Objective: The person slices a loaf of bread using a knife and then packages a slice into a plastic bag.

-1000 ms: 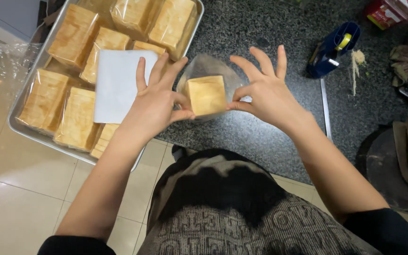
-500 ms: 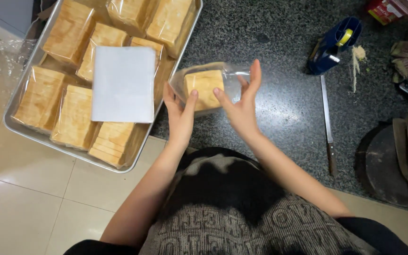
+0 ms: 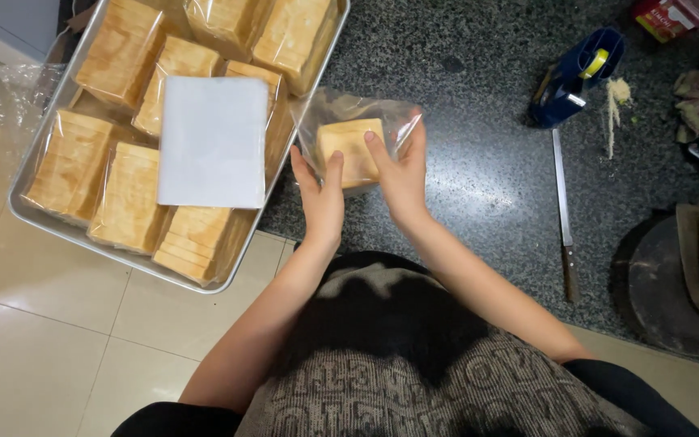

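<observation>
Bread (image 3: 349, 150) in a clear bag (image 3: 394, 117) sits pinched between left hand (image 3: 321, 198) and right hand (image 3: 402, 174) above the table (image 3: 479, 162); a loose grip could let it slip out.

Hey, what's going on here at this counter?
A person stands at a dark speckled counter, both hands on a clear plastic bag holding a block of sliced bread. The left hand grips its near left side, the right hand its right side. To the left, a metal tray overhanging the counter edge holds more bagged loaves, with a white sheet lying on top. A long knife and a blue tape dispenser lie to the right.
</observation>
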